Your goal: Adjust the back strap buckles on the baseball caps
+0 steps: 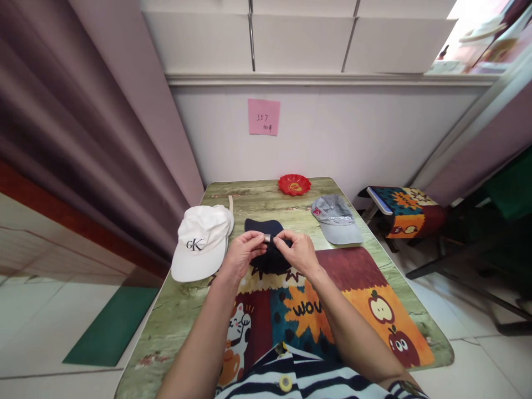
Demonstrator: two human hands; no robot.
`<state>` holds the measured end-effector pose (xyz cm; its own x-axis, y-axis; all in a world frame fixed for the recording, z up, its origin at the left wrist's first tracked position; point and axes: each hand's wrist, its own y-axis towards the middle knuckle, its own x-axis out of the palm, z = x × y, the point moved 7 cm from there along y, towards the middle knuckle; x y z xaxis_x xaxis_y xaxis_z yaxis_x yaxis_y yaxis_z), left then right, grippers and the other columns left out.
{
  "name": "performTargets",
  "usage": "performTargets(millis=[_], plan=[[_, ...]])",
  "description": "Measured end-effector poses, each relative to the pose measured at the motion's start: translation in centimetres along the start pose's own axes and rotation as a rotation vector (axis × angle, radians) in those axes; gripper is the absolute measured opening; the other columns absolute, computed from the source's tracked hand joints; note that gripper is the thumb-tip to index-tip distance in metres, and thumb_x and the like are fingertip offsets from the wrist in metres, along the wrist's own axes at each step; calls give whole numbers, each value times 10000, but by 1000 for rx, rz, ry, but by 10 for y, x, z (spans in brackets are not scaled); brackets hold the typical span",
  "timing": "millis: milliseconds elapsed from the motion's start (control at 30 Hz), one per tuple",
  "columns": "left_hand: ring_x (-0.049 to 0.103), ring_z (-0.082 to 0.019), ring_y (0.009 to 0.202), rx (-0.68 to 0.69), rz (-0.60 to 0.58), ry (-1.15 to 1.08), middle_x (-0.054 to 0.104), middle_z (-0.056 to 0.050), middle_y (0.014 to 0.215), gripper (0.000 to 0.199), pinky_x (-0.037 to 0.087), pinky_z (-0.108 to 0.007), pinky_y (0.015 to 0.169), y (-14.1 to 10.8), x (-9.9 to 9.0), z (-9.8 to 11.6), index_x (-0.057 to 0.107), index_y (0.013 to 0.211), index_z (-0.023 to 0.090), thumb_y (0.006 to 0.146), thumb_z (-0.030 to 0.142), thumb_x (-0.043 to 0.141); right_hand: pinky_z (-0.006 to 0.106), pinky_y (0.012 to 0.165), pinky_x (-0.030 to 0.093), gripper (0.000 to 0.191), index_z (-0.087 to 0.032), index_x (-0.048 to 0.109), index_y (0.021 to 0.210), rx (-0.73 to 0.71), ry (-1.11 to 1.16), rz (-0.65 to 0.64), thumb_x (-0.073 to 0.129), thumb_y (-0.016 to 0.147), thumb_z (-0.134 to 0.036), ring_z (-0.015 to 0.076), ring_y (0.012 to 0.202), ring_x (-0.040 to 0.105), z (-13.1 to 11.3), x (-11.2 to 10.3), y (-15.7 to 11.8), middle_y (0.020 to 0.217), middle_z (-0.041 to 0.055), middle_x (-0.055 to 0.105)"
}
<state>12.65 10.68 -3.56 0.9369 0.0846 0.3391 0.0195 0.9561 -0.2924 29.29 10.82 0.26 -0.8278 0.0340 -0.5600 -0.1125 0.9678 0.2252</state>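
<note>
Well, both hands are busy with the dark cap (271, 262), which sits over the far edge of the picture mat (349, 270), near the middle of that edge. Its brim points away from the mat. The left hand (244, 252) pinches the strap end by a small shiny bit (267, 238), maybe a buckle. The right hand (300, 253) pinches the strap from the other side, with its fingers curled in close. I can't tell if the cap's weight rests on the mat or hangs from the hands.

The cap looks like cloth, so it should be light and soft. The round part will likely fold and squash if pushed, but the brim should be stiffer and keep its shape. It should not break or slip much. The strap and shiny bit are small, so fingertips are best there, one hand on each side. To lift the whole cap, the brim looks like the best place to hold.

On the same counter (162, 332), a white cap (203, 238) lies beside the mat's far left corner. A grey cap (336, 220) lies just past the mat's far edge, toward the right. A red dish (294, 185) is well past the mat.
</note>
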Motion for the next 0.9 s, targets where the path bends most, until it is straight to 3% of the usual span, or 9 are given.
performTargets(millis=[300,467,700,900], plan=[[659,-113,619,24,-19,68,715,-30,742,371,548,-221,626,-1,7,-1,705,817,130,573,338,890,254,580,308,272,-219,669,737,-24,-19,-127,560,877,-425,124,546,460,2,3,8,616,-26,596],[653,-110,605,14,-16,77,707,-26,728,372,547,-213,606,-1,7,0,687,793,129,564,338,893,250,618,339,233,-212,615,841,-14,91,-94,464,919,-371,137,613,512,5,-1,9,687,-15,617],[658,-111,626,22,-34,91,733,-68,837,366,562,-223,606,0,7,1,681,840,121,615,342,869,247,584,329,130,-211,623,781,7,117,-65,528,833,-283,117,566,468,14,-1,11,701,-25,644],[648,-111,595,14,-31,71,722,-48,759,416,559,-221,583,2,8,-2,672,893,126,579,292,887,250,574,328,141,-209,647,779,16,126,-72,552,828,-300,112,555,467,14,4,12,691,-27,649]])
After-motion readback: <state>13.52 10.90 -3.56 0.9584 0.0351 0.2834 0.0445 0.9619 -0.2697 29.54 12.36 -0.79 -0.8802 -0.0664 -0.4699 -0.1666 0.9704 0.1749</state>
